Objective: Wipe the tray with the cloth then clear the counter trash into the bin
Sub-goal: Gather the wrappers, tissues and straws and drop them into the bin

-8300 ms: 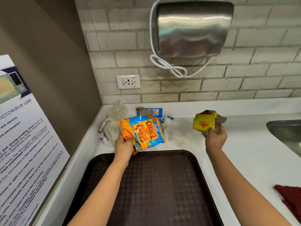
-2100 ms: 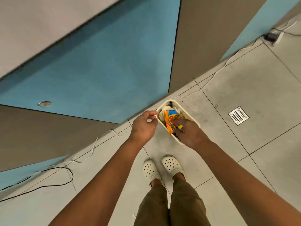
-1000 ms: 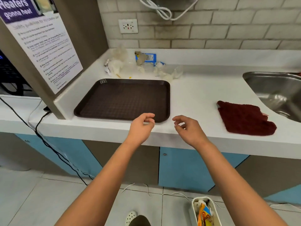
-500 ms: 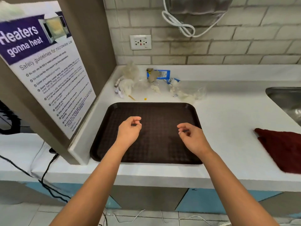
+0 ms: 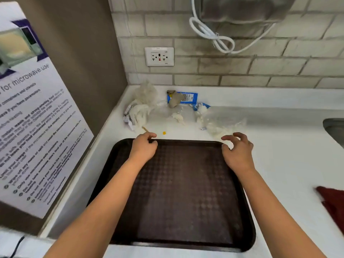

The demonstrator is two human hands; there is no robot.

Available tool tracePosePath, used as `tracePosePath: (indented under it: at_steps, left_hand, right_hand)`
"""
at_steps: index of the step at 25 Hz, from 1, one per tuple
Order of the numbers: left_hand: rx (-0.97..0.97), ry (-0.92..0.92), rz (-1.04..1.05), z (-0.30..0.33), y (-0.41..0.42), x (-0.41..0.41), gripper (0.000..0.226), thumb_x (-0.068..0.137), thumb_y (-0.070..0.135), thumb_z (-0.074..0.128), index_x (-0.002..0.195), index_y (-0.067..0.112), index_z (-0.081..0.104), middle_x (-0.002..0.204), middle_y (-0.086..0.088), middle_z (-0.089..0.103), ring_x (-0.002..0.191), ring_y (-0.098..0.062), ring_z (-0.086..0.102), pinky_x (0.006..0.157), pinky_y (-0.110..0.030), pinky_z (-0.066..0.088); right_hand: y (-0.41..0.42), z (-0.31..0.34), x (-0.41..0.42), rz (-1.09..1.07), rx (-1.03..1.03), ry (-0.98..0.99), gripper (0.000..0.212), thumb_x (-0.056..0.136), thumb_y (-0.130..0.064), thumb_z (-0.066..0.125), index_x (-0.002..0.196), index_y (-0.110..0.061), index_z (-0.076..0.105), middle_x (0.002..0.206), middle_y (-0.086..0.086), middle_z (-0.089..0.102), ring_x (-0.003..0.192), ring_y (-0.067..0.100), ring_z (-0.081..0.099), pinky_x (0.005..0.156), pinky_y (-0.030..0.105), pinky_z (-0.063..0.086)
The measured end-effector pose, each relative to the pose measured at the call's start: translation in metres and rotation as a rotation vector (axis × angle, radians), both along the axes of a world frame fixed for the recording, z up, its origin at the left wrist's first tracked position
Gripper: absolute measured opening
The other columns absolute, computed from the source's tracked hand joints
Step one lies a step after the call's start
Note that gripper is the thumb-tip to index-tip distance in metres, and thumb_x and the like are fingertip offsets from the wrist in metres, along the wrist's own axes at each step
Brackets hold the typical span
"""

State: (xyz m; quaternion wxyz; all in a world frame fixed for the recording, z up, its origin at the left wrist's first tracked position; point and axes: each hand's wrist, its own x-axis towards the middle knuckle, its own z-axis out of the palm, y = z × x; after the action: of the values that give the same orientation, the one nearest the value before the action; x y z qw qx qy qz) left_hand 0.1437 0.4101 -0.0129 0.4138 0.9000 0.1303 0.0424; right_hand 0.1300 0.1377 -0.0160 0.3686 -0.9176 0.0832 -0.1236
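Scraps (image 5: 141, 110) are lying at the counter's (image 5: 279, 142) back left corner, beyond the tray (image 5: 182, 192): light, soft, crushable, best pinched in bunches. Left hand (image 5: 144, 147) and right hand (image 5: 237, 152) are hovering loosely curled, holding nothing, having advanced from mid-tray to its far edge.

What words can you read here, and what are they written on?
"for microwave use" on the poster fixed to the left wall.
Poster's small numbered lines: too blurred to read.
Blue wrapper by the back wall: white label with print, too small to read.
Socket: tiny marks, unreadable.
Crumpled white wrapper near the corner: dark print, unreadable.
Tray, cloth and dryer: no text visible.
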Motion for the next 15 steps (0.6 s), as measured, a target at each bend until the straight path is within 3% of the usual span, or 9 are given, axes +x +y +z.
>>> tracePosePath:
  at_steps: [4, 8, 10, 12, 13, 15]
  left_hand:
    - [0.099, 0.029, -0.063, 0.004, -0.002, 0.065, 0.032, 0.088, 0.014, 0.053, 0.119, 0.018, 0.059, 0.129, -0.007, 0.052, 0.099, -0.017, 0.055, 0.08, -0.019, 0.037]
    - [0.193, 0.031, -0.14, -0.01, -0.009, 0.115, 0.036, 0.086, 0.012, 0.056, 0.122, 0.016, 0.058, 0.135, -0.008, 0.046, 0.109, -0.022, 0.054, 0.081, -0.016, 0.037]
    - [0.268, 0.117, -0.18, -0.021, -0.011, 0.135, 0.049, 0.086, 0.02, 0.057, 0.134, 0.017, 0.047, 0.143, -0.01, 0.036, 0.125, -0.025, 0.043, 0.093, -0.02, 0.034]
    - [0.426, 0.314, -0.189, -0.032, -0.009, 0.145, 0.066, 0.087, 0.039, 0.055, 0.145, 0.025, 0.027, 0.151, -0.011, 0.02, 0.135, -0.032, 0.027, 0.107, -0.034, 0.028]
    - [0.504, 0.387, -0.195, -0.038, -0.009, 0.146, 0.069, 0.087, 0.045, 0.051, 0.146, 0.028, 0.02, 0.152, -0.01, 0.016, 0.136, -0.035, 0.023, 0.11, -0.039, 0.025]
    - [0.586, 0.401, -0.211, -0.048, -0.011, 0.148, 0.067, 0.089, 0.049, 0.046, 0.147, 0.03, 0.018, 0.151, -0.009, 0.019, 0.134, -0.035, 0.026, 0.109, -0.041, 0.028]
  right_hand:
    - [-0.019, 0.007, 0.073, -0.03, -0.331, 0.162, 0.04, 0.09, -0.029, 0.05, 0.13, -0.035, 0.048, 0.156, 0.002, 0.002, 0.141, 0.035, -0.008, 0.11, 0.055, 0.017]
    - [-0.033, -0.008, 0.132, 0.114, -0.25, 0.382, 0.054, 0.085, -0.054, 0.051, 0.136, -0.049, 0.033, 0.156, -0.007, -0.007, 0.14, 0.036, -0.016, 0.11, 0.061, 0.01]
    - [-0.038, -0.024, 0.151, 0.213, -0.306, 0.504, 0.062, 0.08, -0.063, 0.052, 0.136, -0.055, 0.025, 0.156, -0.009, -0.008, 0.141, 0.035, -0.016, 0.109, 0.061, 0.007]
    - [-0.042, -0.043, 0.161, 0.257, -0.486, 0.509, 0.063, 0.078, -0.066, 0.052, 0.135, -0.053, 0.028, 0.156, -0.008, 0.003, 0.142, 0.032, -0.008, 0.11, 0.057, 0.006]
    - [-0.043, -0.052, 0.163, 0.254, -0.526, 0.422, 0.059, 0.079, -0.063, 0.054, 0.133, -0.048, 0.037, 0.154, -0.005, 0.015, 0.142, 0.03, 0.003, 0.11, 0.053, 0.01]
    - [-0.043, -0.064, 0.168, 0.239, -0.401, 0.139, 0.041, 0.081, -0.043, 0.063, 0.118, -0.026, 0.06, 0.136, 0.006, 0.046, 0.131, 0.03, 0.032, 0.105, 0.041, 0.024]
